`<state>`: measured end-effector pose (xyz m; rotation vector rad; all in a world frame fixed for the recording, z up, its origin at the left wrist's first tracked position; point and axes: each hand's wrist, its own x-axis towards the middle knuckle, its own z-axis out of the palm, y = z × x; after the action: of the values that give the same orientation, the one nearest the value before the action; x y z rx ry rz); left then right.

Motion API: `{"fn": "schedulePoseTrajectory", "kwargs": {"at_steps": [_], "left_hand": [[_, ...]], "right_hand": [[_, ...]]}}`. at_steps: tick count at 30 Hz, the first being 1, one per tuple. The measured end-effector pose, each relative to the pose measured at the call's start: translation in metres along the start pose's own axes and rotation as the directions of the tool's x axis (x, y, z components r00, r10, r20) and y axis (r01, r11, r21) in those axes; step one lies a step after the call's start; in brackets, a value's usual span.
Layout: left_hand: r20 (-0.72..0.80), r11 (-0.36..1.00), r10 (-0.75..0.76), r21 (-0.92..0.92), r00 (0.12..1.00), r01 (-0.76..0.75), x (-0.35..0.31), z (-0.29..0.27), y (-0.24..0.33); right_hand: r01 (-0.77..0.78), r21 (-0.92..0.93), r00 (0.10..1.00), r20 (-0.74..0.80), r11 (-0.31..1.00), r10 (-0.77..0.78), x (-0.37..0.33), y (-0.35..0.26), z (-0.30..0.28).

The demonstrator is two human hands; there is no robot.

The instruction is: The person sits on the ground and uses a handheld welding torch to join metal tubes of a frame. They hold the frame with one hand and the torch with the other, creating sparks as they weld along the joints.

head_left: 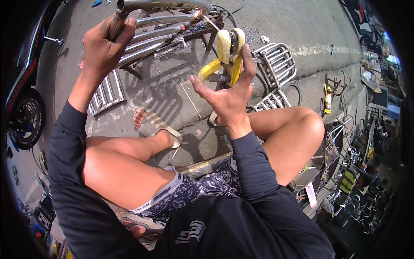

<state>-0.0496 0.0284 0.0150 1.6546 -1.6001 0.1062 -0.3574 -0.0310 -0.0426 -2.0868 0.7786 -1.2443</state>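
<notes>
My left hand is closed round a dark, worn bar just under the open end of a shiny metal tube. That tube is part of a curved metal rack with several parallel bars. My right hand holds a yellow welding electrode holder, thumb and index finger spread along its sides; the other fingers are hidden. From its pale, worn jaws a thin welding rod runs to the rack's right end, where a small orange glow shows at a bar joint.
A rough metal stand is under the rack. Finished-looking barred racks and another lie on the concrete. A loose thin rod lies near my sandalled foot. Cables run behind the holder. A motorcycle wheel stands left; metal parts crowd the right.
</notes>
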Motion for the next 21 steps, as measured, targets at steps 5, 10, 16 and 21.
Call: {"fn": "schedulePoseTrajectory", "kwargs": {"at_steps": [5, 10, 16, 21], "left_hand": [[0.011, 0.994, -0.103, -0.036, 0.995, 0.103, 0.000, -0.007, -0.012], [0.010, 0.998, -0.069, -0.003, 0.998, 0.069, 0.001, -0.011, -0.016], [-0.009, 0.998, -0.068, 0.012, 0.998, 0.068, 0.000, -0.011, -0.016], [-0.016, 0.998, -0.053, 0.031, 0.998, 0.053, -0.001, -0.009, -0.019]], "right_hand": [[0.028, 0.017, 0.999, 0.015, 0.999, -0.028, 0.002, 0.000, -0.001], [0.045, -0.015, 0.999, 0.007, 0.999, -0.045, 0.005, 0.001, 0.001], [0.035, -0.038, 0.999, 0.018, 0.999, -0.035, 0.009, 0.002, 0.003], [0.038, -0.037, 0.999, 0.009, 0.999, -0.038, 0.008, 0.005, 0.007]]}}
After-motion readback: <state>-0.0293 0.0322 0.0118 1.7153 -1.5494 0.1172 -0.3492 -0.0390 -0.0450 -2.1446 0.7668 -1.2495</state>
